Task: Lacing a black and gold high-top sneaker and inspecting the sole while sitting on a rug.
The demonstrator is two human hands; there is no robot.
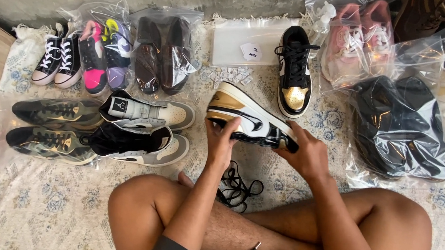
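Sneaker (251, 118), black, white and gold, is held on its side above the patterned rug (29, 203), both hands clamped on it: the left hand (219, 141) wraps the gold heel end with fingers curled over the top, the right hand (304, 154) cups the toe end from beneath. Held this way, the lace-less upper faces the person, probably so the eyelets are easy to reach. Just below the sneaker, loose black laces (238, 187) lie on the rug against the crossed legs, close at hand. Beyond the sneaker its laced mate (294, 72) stands upright, a flat clear bag (246, 41) beside that. Left of the sneaker sit a grey and white pair (141, 129) and a bagged camouflage pair (52, 128); right of it lies a bagged black pair (401, 128), apparently already packed
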